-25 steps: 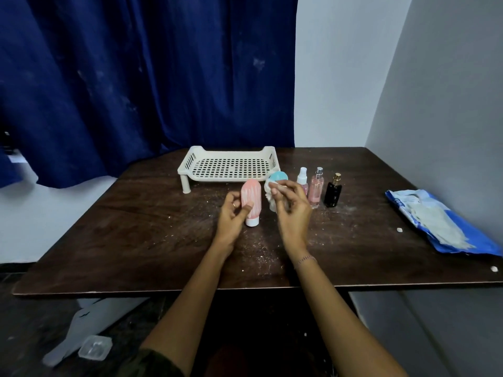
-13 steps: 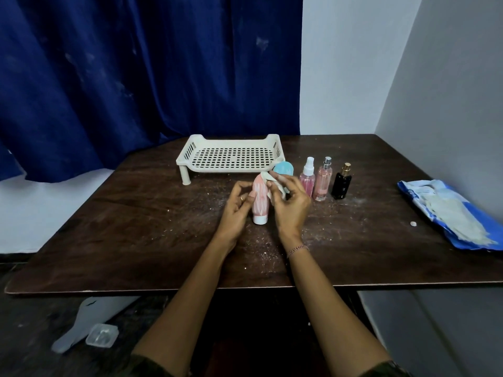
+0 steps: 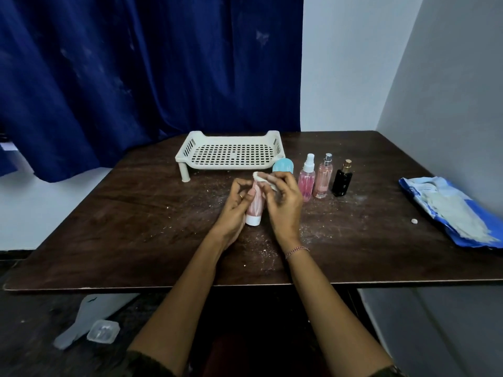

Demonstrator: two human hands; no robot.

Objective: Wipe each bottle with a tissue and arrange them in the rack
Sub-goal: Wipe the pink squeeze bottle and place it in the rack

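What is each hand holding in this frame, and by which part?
The left hand grips the pink tube around its middle. The right hand pinches a tissue against the tube's upper end.

Your worktop (image 3: 136, 227) shows dark wood grain, matt, gritty with pale specks. Your rack (image 3: 187, 148) is smooth cream plastic. The tube (image 3: 255, 205) is satin pink plastic, and the tissue (image 3: 260, 176) is soft white paper. The black bottle (image 3: 342, 180) is glossy, with a gold metallic cap (image 3: 347, 162). The curtain (image 3: 136, 77) is blue cloth.
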